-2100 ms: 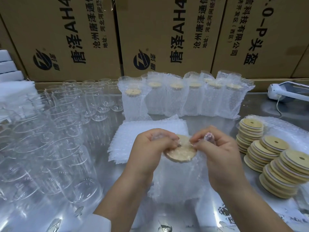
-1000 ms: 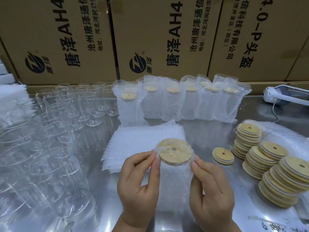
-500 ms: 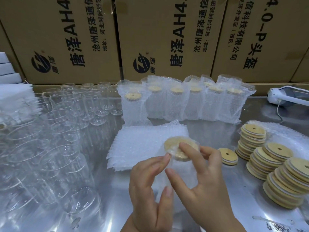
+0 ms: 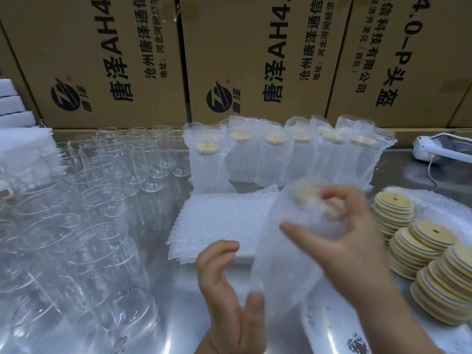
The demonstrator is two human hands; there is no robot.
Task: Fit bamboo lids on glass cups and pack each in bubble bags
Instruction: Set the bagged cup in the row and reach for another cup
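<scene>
My right hand grips the top of a bubble-bagged glass cup, fingers curled round its neck just below the bamboo lid. The bagged cup is lifted and tilted, blurred by motion. My left hand is below and to its left, fingers relaxed, apart from the bag or barely at its base. A flat stack of bubble bags lies on the steel table behind it. Bare glass cups crowd the left. Stacks of bamboo lids lean at the right.
A row of several packed cups stands at the back in front of cardboard boxes. A white handheld device with a cord lies back right. White foam pieces sit far left. The steel table shows in front.
Both hands finished closing the bag over the lidded cup. My right hand has taken it by the top and swung it up and right; my left hand has let go.
</scene>
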